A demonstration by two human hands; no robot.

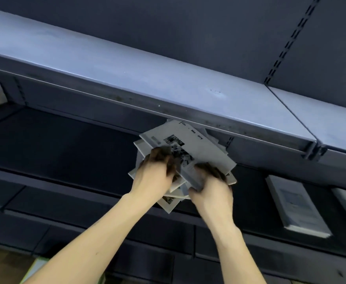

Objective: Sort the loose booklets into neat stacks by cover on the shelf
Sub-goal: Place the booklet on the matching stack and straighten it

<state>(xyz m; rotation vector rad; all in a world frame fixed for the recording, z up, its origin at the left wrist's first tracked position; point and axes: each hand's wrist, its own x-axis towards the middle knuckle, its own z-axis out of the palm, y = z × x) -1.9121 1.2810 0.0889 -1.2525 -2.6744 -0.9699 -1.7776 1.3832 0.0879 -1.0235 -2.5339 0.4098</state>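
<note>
Views: one only, the head camera; no second view shared any part of the scene
Position: worn on the person's head, close in front of the dark shelving
Facing: forward and tilted, so the upper shelf [168, 78] ran as a slanted band from upper left to right edge; the lower shelf [55, 144] sat beneath it
Nearness: arm's reach; both forearms entered from the bottom edge, and the hands met near the centre
Lens: wide-angle; straight shelf edges leaned and spread toward the corners
Edges: floor showed at lower left
</note>
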